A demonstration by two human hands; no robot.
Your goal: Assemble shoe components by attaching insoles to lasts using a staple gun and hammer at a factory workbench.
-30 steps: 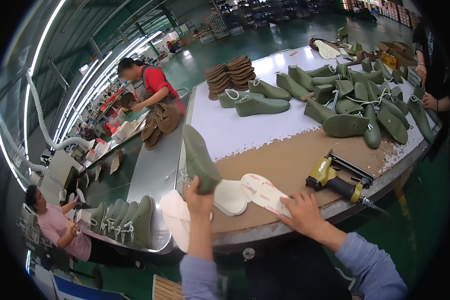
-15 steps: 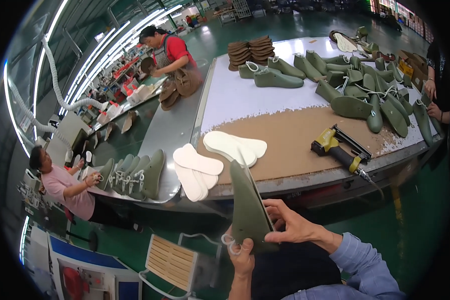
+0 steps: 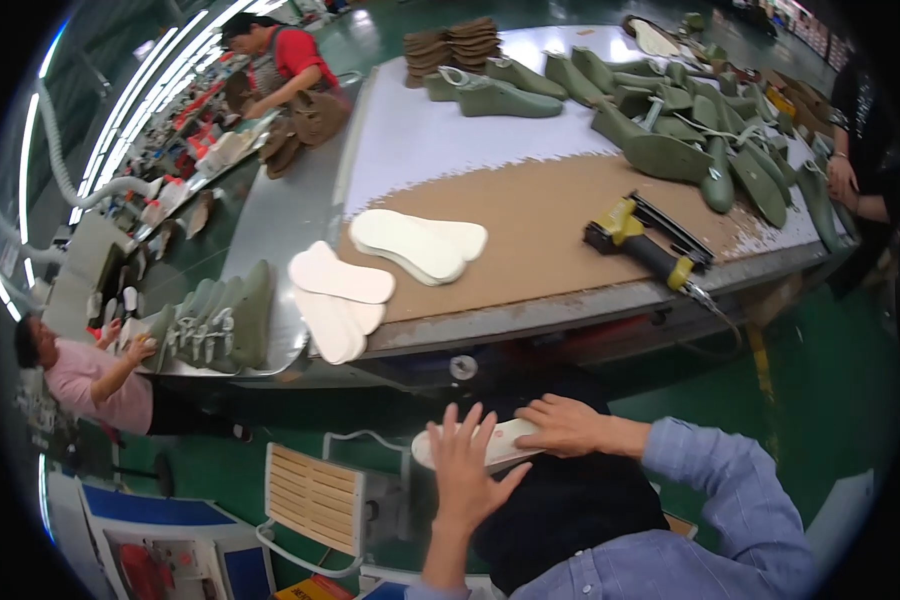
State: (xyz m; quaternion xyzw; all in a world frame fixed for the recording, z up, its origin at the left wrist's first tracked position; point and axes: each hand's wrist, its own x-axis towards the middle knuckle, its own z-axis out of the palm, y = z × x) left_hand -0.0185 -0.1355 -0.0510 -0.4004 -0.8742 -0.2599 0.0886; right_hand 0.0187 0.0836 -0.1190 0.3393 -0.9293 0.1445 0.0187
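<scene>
Above my lap lies a white insole [image 3: 505, 438], sole face up; the green shoe last seen earlier is almost wholly hidden under it. My left hand [image 3: 462, 475] is open over its left end, fingers spread and touching or just above the surface. At the other end my right hand [image 3: 567, 426] grips the insole, its fingers bent over the edge and the thumb hidden. On the table's near left corner lie cream insoles [image 3: 410, 245] and pale pink insoles [image 3: 338, 290], loosely stacked.
A yellow-and-black staple gun [image 3: 650, 245] with a hose lies on the brown board [image 3: 510, 265]. Green shoe lasts [image 3: 670, 155] are heaped behind it. More lasts [image 3: 255, 315] stand at left. Co-workers [image 3: 295, 65] are at the left; another person's hands [image 3: 843, 180] are at the far right. A slatted chair [image 3: 315, 495] stands near.
The upright green last has been lowered and laid flat, with the white insole now facing up. My left hand has let go and spread out. The view has shifted, moving the table leftward.
</scene>
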